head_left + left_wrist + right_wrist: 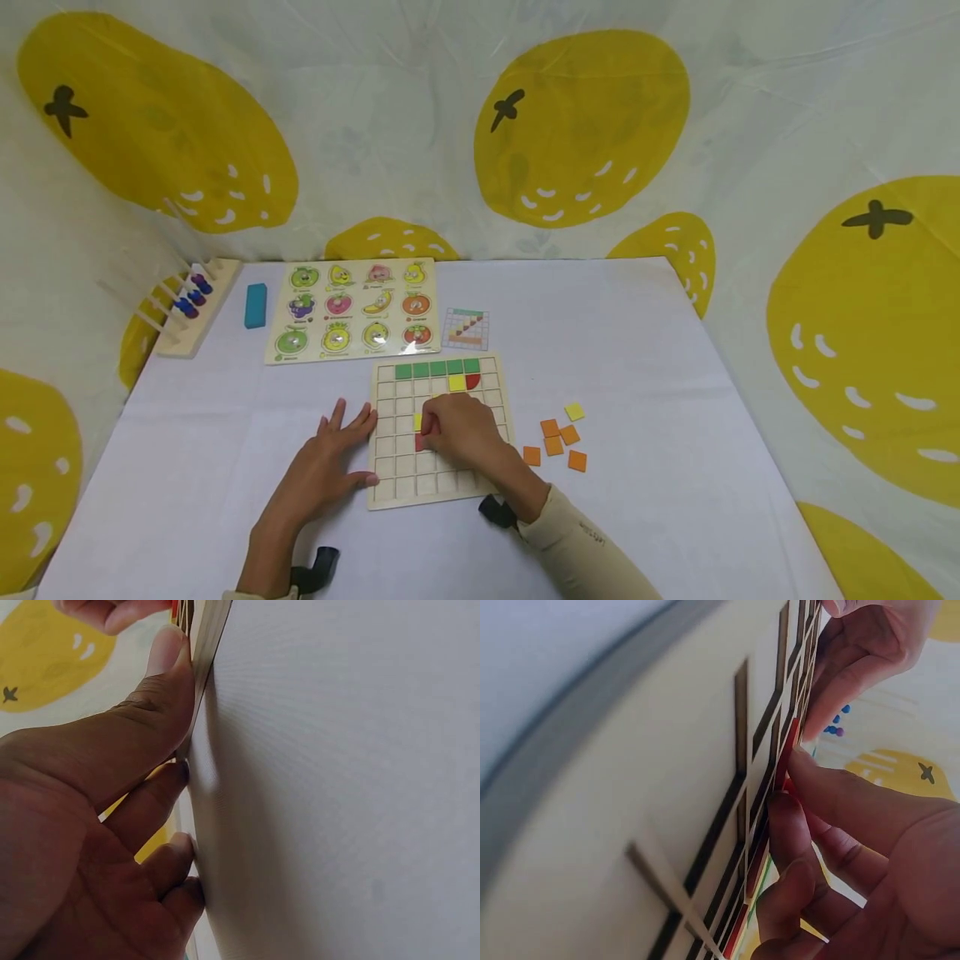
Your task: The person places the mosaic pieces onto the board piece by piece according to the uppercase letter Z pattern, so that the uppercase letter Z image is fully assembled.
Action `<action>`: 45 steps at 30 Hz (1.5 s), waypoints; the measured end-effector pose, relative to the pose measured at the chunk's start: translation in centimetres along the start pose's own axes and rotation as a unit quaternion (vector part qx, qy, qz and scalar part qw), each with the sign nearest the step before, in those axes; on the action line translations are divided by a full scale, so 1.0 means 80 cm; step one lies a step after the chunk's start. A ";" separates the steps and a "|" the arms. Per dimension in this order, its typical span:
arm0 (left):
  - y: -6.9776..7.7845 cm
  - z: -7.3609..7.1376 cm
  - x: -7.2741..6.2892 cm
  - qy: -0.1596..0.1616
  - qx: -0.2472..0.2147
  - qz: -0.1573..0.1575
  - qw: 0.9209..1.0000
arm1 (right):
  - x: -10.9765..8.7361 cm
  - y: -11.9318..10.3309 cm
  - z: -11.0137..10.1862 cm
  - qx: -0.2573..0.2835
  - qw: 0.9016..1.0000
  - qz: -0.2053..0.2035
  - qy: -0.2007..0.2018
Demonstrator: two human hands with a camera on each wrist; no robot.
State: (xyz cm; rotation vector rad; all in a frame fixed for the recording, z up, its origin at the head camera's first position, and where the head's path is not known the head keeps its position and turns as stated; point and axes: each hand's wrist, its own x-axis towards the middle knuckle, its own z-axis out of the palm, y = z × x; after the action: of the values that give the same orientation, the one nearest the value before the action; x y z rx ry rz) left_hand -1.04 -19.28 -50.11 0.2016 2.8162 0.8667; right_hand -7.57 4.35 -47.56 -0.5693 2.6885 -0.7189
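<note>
A wooden grid board [406, 487] lies on the white table. My left hand [327, 454] spreads its fingers along the board's left side, the thumb touching the edge. Over the middle of the grid, my right hand [463, 427] pinches a red tile [786, 754] between thumb and fingers, against the board's surface. Green tiles [437, 368] fill part of the top row. Below them sit a yellow tile [457, 382] and a red rounded tile [472, 381]. Another yellow tile [417, 422] shows beside my right fingers. My right hand hides part of the grid.
Several orange tiles [553, 446] and one yellow square [574, 412] lie right of the board. Behind it are a pattern card [466, 329] and a fruit puzzle board [360, 323]. A teal block [256, 306] and a wooden peg stand [187, 337] are at the back left.
</note>
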 end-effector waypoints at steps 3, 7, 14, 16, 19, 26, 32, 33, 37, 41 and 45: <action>0.000 0.001 0.000 -0.003 -0.002 -0.004 1.000 | -0.003 0.003 -0.002 0.018 1.000 0.001 0.004; 0.002 0.001 0.000 -0.004 0.002 -0.009 1.000 | -0.009 0.010 -0.007 0.052 0.998 0.004 0.015; 0.004 0.000 0.000 -0.003 0.006 -0.011 1.000 | -0.021 0.033 -0.033 0.089 0.994 0.015 0.055; 0.003 -0.001 -0.001 -0.002 0.006 -0.014 1.000 | -0.023 0.044 -0.038 0.092 0.994 0.020 0.064; 0.002 -0.001 0.000 -0.002 0.005 -0.016 1.000 | -0.029 0.062 -0.046 0.096 0.992 0.032 0.076; 0.001 0.002 0.002 -0.006 0.005 -0.014 1.000 | -0.051 0.107 -0.068 0.097 0.987 0.073 0.105; 0.003 0.000 0.000 -0.008 0.007 -0.015 1.000 | -0.075 0.150 -0.090 0.098 0.983 0.096 0.126; 0.004 -0.001 0.000 -0.008 0.007 -0.017 1.000 | -0.079 0.157 -0.094 0.097 0.982 0.100 0.130; 0.005 0.000 0.000 -0.009 0.006 -0.021 1.000 | -0.094 0.182 -0.104 0.078 0.980 0.120 0.138; 0.005 -0.001 0.001 -0.009 0.010 -0.022 1.000 | -0.103 0.199 -0.109 0.058 0.980 0.134 0.136; 0.005 -0.001 0.001 -0.011 0.010 -0.022 1.000 | -0.107 0.208 -0.110 0.046 0.981 0.149 0.115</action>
State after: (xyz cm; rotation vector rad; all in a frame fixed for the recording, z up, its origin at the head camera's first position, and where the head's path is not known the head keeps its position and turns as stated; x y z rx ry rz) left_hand -1.09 -18.99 -49.86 0.1497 2.7995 0.8213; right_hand -8.36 25.00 -47.46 -0.0578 2.8415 -0.8622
